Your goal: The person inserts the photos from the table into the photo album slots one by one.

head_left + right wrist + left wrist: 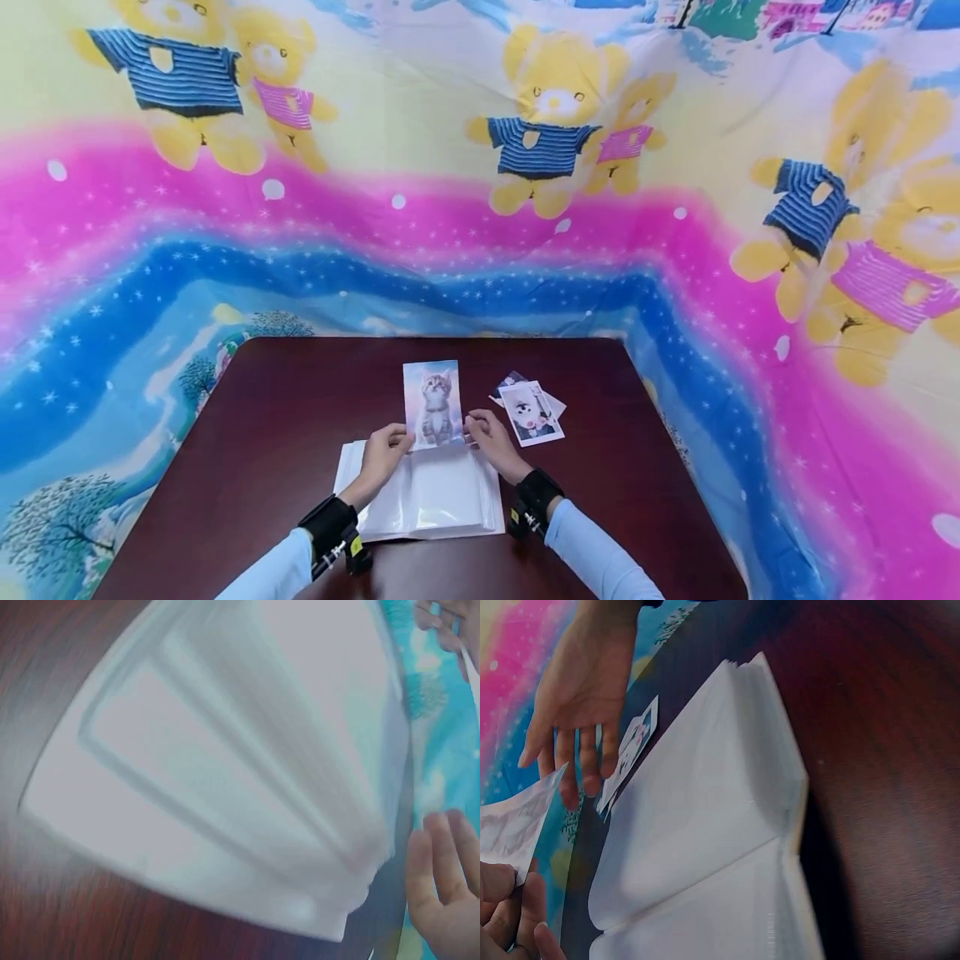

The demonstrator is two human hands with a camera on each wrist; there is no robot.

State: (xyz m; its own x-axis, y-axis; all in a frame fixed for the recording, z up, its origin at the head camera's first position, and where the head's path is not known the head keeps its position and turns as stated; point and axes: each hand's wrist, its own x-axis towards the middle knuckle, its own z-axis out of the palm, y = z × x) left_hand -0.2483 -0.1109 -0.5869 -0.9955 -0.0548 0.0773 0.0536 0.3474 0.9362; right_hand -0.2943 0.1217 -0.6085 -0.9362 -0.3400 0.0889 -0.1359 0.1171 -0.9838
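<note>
Kitten photo: portrait print, held over the far edge of the open album; long axis running away from the person, top toward the far table edge, picture side up, kitten upright as seen from the head camera. Lower edge at the top of the album's clear sleeves.

Left hand: fingers curled, pinching the lower left corner of the print.

Right hand: at the lower right corner; fingers fairly straight in the left wrist view, touching or just beside the edge, firm grip not confirmed.

Album: white, spread flat on the dark table, pockets in view apparently unfilled.

Progress, judged: print picked up and lined up with a pocket, not yet slid in. Loose photos to the right of the album remaining outside it.
</note>
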